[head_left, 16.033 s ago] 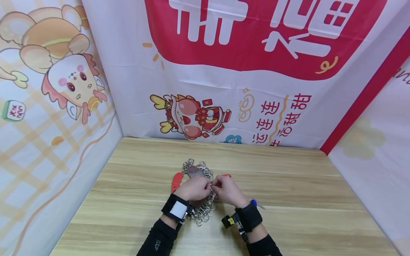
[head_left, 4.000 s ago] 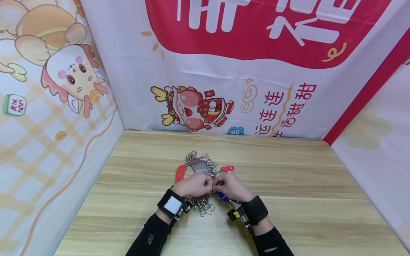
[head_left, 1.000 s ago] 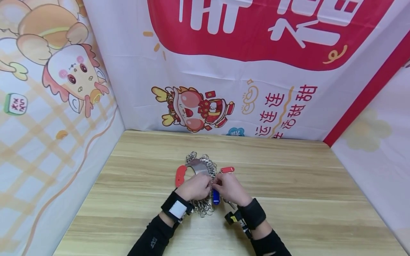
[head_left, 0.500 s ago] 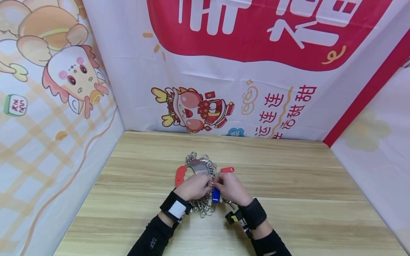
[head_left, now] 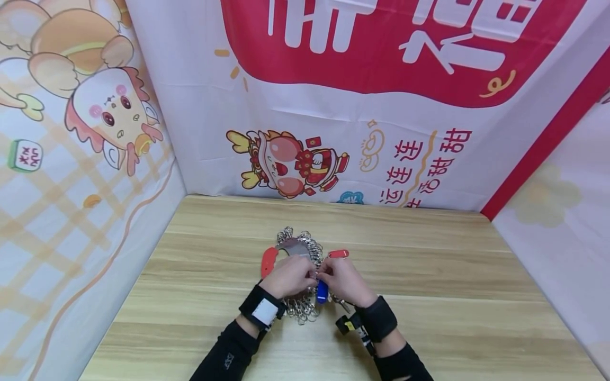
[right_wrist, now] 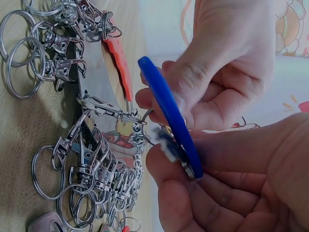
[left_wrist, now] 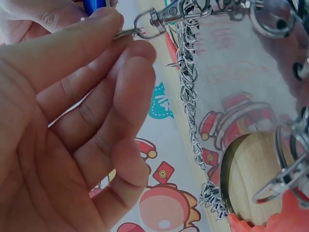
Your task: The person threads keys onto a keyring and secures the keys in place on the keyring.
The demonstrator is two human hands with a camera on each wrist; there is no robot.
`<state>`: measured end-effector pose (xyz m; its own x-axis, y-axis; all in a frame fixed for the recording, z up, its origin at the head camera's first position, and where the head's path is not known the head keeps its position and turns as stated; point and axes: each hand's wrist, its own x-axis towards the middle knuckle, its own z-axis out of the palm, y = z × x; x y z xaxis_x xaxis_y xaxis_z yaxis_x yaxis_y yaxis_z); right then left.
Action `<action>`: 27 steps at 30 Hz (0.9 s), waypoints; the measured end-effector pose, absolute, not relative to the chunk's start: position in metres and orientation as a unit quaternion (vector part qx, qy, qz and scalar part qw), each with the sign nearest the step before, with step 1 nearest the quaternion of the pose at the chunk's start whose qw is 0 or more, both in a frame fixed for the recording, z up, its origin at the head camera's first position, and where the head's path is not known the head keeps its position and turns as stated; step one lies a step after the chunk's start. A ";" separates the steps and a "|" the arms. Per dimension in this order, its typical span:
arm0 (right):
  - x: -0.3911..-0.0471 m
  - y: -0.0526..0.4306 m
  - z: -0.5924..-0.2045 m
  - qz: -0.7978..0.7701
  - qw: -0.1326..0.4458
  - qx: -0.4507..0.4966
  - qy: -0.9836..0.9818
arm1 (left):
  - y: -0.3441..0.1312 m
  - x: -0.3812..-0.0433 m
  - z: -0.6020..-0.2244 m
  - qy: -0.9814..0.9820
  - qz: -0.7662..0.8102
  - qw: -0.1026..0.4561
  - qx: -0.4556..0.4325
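A grey metal plate [head_left: 294, 246] with a red handle [head_left: 269, 262] lies on the table, edged with many snap hooks [head_left: 300, 309] carrying split rings. My left hand [head_left: 289, 276] is over its right side; in the left wrist view, the thumb and index finger pinch a split ring [left_wrist: 126, 34] on a snap hook [left_wrist: 169, 15]. Opposite it, my right hand [head_left: 345, 279] pinches the metal-fitted end of a blue key tag [right_wrist: 169, 116]. The tag stands close beside the pinched ring, and the fingertips of both hands nearly meet there.
Beyond my right hand lies a red key tag [head_left: 338, 254]. A small silver metal piece [head_left: 342, 304] shows on the table [head_left: 429, 296] by the right wrist. Printed cloth walls [head_left: 190, 106] stand at the back and sides.
Sixteen seconds ago the blue tag lay by my right wrist; four seconds ago it was under my right hand, and now it hangs between both hands. Over the last second, the hands barely move.
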<state>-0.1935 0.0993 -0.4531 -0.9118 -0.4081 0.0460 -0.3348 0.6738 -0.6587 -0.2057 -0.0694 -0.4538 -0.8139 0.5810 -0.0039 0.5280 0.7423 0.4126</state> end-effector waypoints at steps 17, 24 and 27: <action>-0.191 0.098 -0.453 -0.347 0.057 -0.217 0.911 | -0.068 -0.203 -0.452 0.936 0.184 0.087 0.288; -0.192 0.098 -0.452 -0.351 0.049 -0.216 0.910 | -0.067 -0.203 -0.451 0.934 0.204 0.086 0.281; -0.192 0.099 -0.452 -0.351 0.052 -0.210 0.911 | -0.067 -0.203 -0.452 0.930 0.212 0.100 0.281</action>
<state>-0.1923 0.0993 -0.4520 -0.9061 -0.4198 0.0531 -0.3467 0.6645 -0.6621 -0.2031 -0.0668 -0.4517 -0.8217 0.5661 -0.0658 0.4815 0.7513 0.4513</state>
